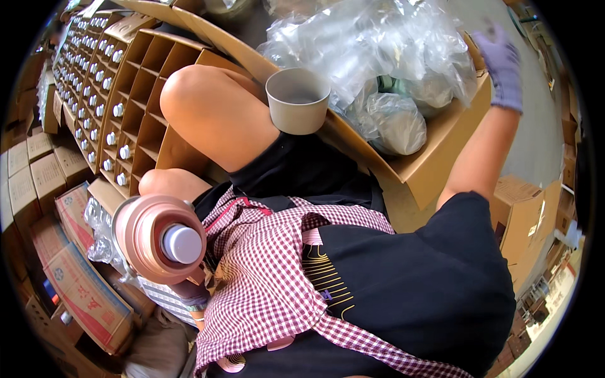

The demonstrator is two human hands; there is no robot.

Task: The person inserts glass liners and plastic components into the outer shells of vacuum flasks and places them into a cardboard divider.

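Note:
A pink vacuum flask (pixel 145 236) with a white stopper (pixel 183 244) in its mouth points up at the lower left. My left hand (pixel 189 293), in a dark purple glove, is around its lower part; the flask hides most of the fingers. A greyish-beige cup (pixel 297 101) rests on my thigh by the hem of my black shorts, its open side up. My right hand (pixel 502 69), in a light purple glove, is raised at the upper right, past the edge of a cardboard box. Its blurred fingers look stretched apart, and no object shows in them.
An open cardboard box (pixel 444 148) holds items in clear plastic bags (pixel 384 63). At the left, divided cartons (pixel 145 69) contain several white-topped bottles. Closed cartons (pixel 47 170) are stacked beyond, with red-and-white boxes (pixel 88 290) below. Another carton (pixel 517 208) stands at the right.

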